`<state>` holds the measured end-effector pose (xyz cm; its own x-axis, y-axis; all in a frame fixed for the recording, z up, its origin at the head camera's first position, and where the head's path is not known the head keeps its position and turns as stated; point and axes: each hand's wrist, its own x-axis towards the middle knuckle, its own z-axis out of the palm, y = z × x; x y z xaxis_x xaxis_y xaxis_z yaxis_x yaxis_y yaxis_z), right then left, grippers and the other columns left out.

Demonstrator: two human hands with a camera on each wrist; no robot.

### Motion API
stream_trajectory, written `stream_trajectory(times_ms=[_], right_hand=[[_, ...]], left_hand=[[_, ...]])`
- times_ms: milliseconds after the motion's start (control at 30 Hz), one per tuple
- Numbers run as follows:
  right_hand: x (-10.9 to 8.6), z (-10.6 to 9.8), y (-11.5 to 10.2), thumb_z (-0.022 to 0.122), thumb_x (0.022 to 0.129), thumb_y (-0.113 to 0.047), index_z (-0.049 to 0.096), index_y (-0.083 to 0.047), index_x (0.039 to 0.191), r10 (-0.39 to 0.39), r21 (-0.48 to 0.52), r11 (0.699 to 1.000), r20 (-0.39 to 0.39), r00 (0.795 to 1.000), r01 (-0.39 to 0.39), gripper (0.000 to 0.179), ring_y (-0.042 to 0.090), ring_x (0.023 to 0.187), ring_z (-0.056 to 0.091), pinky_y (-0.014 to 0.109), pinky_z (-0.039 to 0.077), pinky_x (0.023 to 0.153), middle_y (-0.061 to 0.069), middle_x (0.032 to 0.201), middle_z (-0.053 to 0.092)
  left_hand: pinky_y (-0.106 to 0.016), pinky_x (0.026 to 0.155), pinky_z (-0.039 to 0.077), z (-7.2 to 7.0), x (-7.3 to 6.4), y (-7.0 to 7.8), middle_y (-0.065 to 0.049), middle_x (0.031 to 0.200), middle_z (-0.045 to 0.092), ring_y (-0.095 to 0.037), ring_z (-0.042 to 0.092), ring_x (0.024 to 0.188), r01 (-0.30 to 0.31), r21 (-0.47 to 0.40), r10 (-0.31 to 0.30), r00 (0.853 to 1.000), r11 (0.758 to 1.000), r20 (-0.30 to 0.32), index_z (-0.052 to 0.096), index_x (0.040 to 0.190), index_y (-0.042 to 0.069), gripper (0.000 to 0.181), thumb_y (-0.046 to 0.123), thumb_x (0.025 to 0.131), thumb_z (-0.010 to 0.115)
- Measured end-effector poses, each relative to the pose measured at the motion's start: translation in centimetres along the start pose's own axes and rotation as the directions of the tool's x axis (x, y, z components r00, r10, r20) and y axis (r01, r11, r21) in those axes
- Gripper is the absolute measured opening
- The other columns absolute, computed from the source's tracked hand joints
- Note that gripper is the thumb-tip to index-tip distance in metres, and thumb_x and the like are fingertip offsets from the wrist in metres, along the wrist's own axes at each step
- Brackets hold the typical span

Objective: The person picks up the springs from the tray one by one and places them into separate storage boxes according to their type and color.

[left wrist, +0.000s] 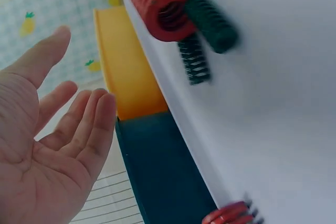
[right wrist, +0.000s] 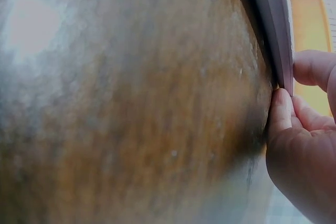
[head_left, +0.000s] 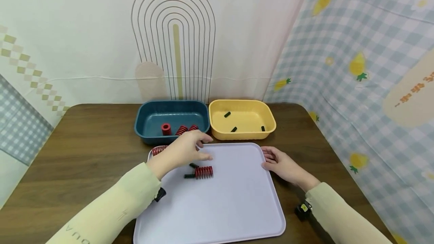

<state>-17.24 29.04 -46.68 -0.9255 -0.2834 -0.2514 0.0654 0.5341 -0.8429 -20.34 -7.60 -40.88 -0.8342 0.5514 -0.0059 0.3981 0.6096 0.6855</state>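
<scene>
My left hand hovers over the back left of a pale lilac tray, thumb and fingers spread and nothing between them. Just below it lie a red coil spring and two thin dark green springs, grouped together; the left wrist view shows the red spring's open end beside the green ones. Another red spring lies at the tray's back left corner, partly behind the hand. At the tray's back right corner, my right hand pinches the rim between thumb and fingers.
Behind the tray stands a dark blue bin with several red springs inside. Right beside it, a yellow bin contains 3 small green springs. A brown wooden table carries everything, with patterned cloth hanging behind.
</scene>
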Motion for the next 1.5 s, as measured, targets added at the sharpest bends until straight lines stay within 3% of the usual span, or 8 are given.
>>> stream_trajectory(times_ms=[200, 467, 667, 1000, 1500], right_hand=[[0.0, 0.0, 0.2, 0.064, 0.094, -0.015, 0.040, -0.012, 0.144, 0.017, 0.015, 1.000, -0.005, 1.000, -0.017, 0.055, 0.024, 0.128, 0.045, 0.040, 0.040, 0.102, 0.008, 0.141, 0.045], [0.0, 0.1, 0.1, 0.064, 0.094, -0.014, 0.040, -0.011, 0.144, 0.009, 0.035, 0.999, -0.005, 1.000, -0.009, 0.055, 0.025, 0.128, 0.045, 0.042, 0.040, 0.102, 0.009, 0.141, 0.045], [0.0, 0.1, 0.1, 0.064, 0.094, -0.013, 0.040, -0.011, 0.144, 0.006, 0.029, 1.000, -0.005, 1.000, -0.006, 0.055, 0.025, 0.128, 0.045, 0.041, 0.040, 0.102, 0.009, 0.141, 0.045], [0.2, 0.1, 0.0, 0.065, 0.094, -0.015, 0.041, -0.012, 0.143, 0.010, 0.007, 1.000, -0.011, 1.000, -0.010, 0.055, 0.023, 0.127, 0.046, 0.042, 0.040, 0.102, 0.008, 0.140, 0.046], [0.1, 0.1, 0.1, 0.065, 0.093, -0.015, 0.042, -0.013, 0.142, 0.028, -0.002, 1.000, -0.021, 0.999, -0.028, 0.054, 0.023, 0.127, 0.046, 0.042, 0.039, 0.103, 0.007, 0.140, 0.047]], left_hand=[[-0.032, 0.079, 0.052, 0.3, -1.1, -0.1, -0.003, 0.111, 0.064, -0.013, 0.060, 0.096, -0.002, 0.024, -0.001, 0.993, 1.000, 0.114, 0.066, 0.122, 0.014, 0.053, 0.038, 0.077, 0.082], [-0.029, 0.076, 0.052, 0.8, -1.9, -0.9, 0.000, 0.103, 0.066, -0.011, 0.061, 0.089, 0.018, -0.083, -0.002, 0.982, 0.996, 0.189, 0.068, 0.118, 0.013, 0.054, 0.038, 0.074, 0.084], [-0.029, 0.074, 0.051, 1.2, -2.1, -1.6, 0.002, 0.097, 0.066, -0.012, 0.062, 0.086, -0.007, -0.102, 0.028, 0.978, 0.995, 0.208, 0.070, 0.112, 0.011, 0.045, 0.028, 0.074, 0.086], [-0.029, 0.070, 0.050, 1.8, -1.9, -2.0, 0.005, 0.082, 0.065, -0.010, 0.059, 0.076, -0.072, -0.006, 0.071, 0.972, 0.997, 0.224, 0.073, 0.090, 0.013, 0.028, 0.023, 0.070, 0.088], [-0.031, 0.067, 0.046, 2.2, -1.9, -1.2, 0.007, 0.072, 0.060, -0.011, 0.052, 0.069, -0.072, 0.125, 0.042, 0.973, 0.990, 0.229, 0.071, 0.081, 0.015, 0.015, 0.022, 0.073, 0.083]])
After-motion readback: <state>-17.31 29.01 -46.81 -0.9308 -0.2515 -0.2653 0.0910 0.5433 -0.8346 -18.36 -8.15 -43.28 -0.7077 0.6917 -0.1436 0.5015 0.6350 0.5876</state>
